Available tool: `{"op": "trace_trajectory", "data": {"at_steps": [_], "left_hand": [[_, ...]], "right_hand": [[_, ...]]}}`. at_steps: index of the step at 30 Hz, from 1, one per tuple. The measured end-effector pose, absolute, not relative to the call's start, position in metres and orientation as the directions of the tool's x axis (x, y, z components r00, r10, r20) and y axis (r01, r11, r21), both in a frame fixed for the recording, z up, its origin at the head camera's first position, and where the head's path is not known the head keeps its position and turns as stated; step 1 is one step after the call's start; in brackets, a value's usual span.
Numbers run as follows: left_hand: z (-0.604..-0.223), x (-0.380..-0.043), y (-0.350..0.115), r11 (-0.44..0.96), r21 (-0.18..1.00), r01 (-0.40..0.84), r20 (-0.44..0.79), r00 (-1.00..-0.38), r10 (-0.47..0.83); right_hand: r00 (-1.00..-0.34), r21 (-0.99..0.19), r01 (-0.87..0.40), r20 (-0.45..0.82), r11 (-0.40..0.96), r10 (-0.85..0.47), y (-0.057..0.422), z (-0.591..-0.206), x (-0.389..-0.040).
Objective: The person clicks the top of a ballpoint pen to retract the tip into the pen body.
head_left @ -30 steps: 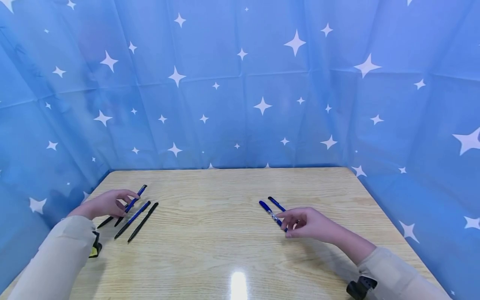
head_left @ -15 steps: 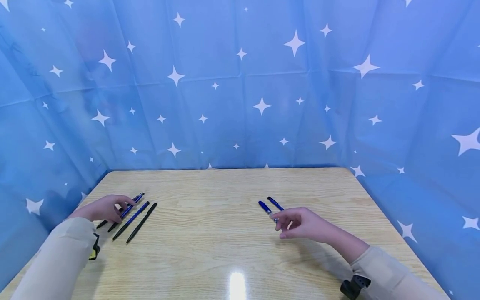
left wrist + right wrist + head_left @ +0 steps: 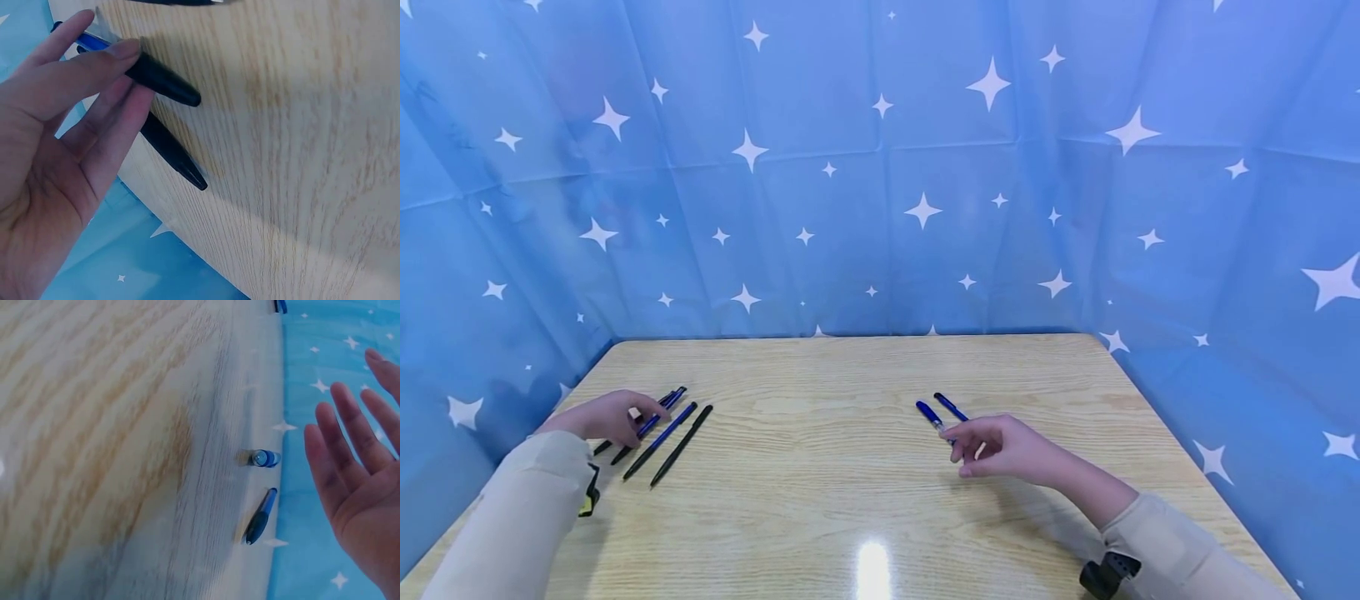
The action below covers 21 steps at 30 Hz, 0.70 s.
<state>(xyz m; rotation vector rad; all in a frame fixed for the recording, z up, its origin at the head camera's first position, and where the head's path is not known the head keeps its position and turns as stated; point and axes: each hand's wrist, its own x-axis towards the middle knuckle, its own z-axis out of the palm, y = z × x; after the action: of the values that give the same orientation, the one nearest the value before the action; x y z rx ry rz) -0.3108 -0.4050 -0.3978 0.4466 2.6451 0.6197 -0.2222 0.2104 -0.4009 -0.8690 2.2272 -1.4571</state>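
At the table's left side my left hand (image 3: 613, 417) pinches a blue pen with a black grip (image 3: 165, 81) between thumb and fingers, low over the wood. Another black-gripped pen (image 3: 172, 150) lies beside it, partly behind the fingers. To the right of these, a blue-and-black pen (image 3: 661, 440) and a black pen (image 3: 682, 446) lie slanted, roughly parallel. My right hand (image 3: 1007, 448) hovers with relaxed fingers over two blue pens, covering their near ends. One is a capped pen (image 3: 928, 412); the other is a slimmer blue pen (image 3: 951, 407). Nothing is in the right hand.
The light wooden table (image 3: 805, 500) carries both groups of pens, with bare wood between them. A blue star-patterned curtain (image 3: 850, 183) hangs behind and along both sides. A bright light reflection (image 3: 873, 571) shows near the table's front.
My left hand has lowered the pinched pen toward the table, bringing it in line with the others. My right hand has shifted slightly left over its two pens, then stayed still.
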Motion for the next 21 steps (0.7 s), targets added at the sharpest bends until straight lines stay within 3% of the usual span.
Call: {"op": "trace_trajectory", "data": {"at_steps": [6, 17, 21], "left_hand": [[-0.3995, -0.3097, -0.4067, 0.851, 0.497, 0.171, -0.324, -0.873, 0.364], [-0.3956, -0.3076, -0.4126, 0.789, 0.562, 0.247, -0.265, -0.850, 0.455], [-0.3923, -0.3071, -0.4101, 0.796, 0.557, 0.235, -0.245, -0.870, 0.428]], "right_hand": [[-0.760, -0.906, -0.300, 0.039, 0.297, -0.649, 0.2102, -0.4019, -0.2217], [-0.758, -0.905, -0.303, 0.038, 0.300, -0.651, 0.2095, -0.4004, -0.2221], [-0.757, -0.903, -0.303, 0.035, 0.304, -0.652, 0.2100, -0.4011, -0.2224]]}}
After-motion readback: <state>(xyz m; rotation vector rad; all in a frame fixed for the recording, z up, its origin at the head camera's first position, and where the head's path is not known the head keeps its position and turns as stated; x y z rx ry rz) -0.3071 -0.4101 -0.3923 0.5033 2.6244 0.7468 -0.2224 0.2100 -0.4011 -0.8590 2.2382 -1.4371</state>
